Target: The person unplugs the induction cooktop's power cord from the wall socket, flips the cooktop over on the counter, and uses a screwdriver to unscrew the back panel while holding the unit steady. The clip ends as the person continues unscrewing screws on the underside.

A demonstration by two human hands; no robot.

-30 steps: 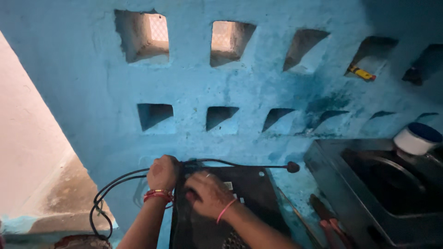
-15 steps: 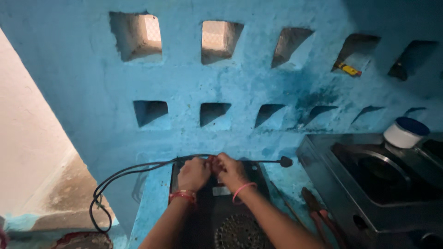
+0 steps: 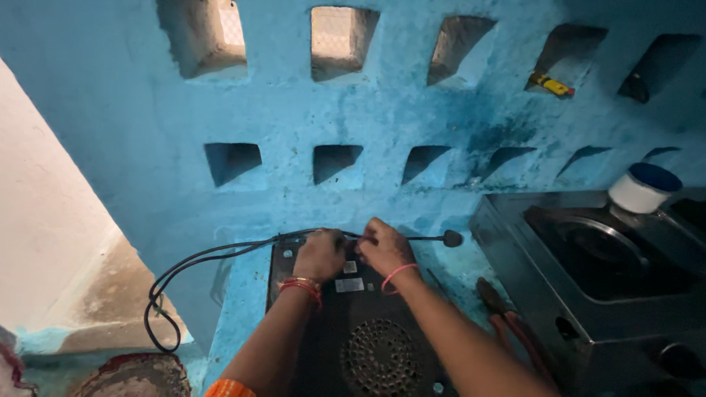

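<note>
A flat black appliance lies with its vented underside up on a blue ledge. My left hand and my right hand rest side by side on its far edge, fingers curled at the spot where a black power cord enters the casing. The cord loops away to the left and hangs down. Whether my fingers pinch the cord or only press on the casing is not clear. A thin black rod with a round tip sticks out to the right of my right hand.
A blue wall with two rows of square niches rises behind. A steel gas stove stands at the right with a white lidded jar on it. Red-handled pliers lie between stove and appliance. A small yellow object sits in an upper niche.
My left hand has moved right from the cord to the appliance's far edge. Both hands have come together there and stay close. The view has shifted slightly downward.
</note>
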